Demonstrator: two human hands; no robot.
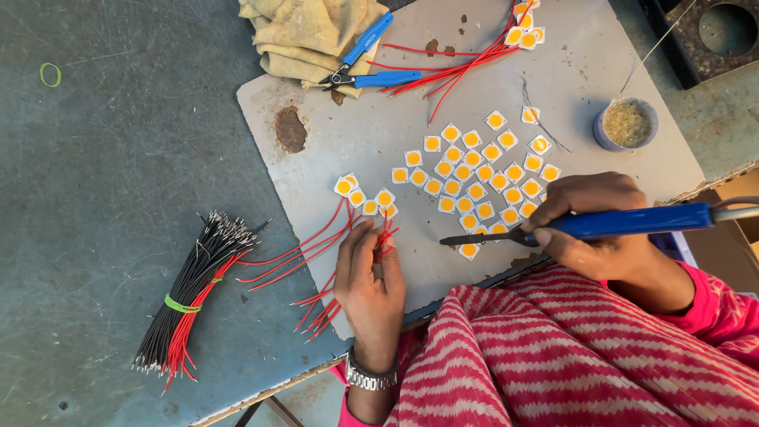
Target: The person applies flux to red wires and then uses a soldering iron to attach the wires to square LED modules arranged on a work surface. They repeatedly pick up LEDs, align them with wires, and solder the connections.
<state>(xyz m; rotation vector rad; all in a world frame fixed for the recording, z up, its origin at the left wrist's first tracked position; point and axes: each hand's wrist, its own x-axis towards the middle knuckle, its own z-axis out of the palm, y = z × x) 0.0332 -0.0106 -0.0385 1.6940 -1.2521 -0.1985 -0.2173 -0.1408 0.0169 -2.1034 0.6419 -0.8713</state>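
My right hand grips a blue-handled soldering iron whose dark tip points left at a small white square chip with a yellow centre. My left hand pinches a few red wires near the grey board's front edge, close to several chips that have red wires running from them. Many more such chips lie scattered over the grey board.
A bundle of black and red wires tied with a green band lies at left. Blue cutters rest on a beige cloth. A small round pot stands at right. More red-wired chips sit at the top.
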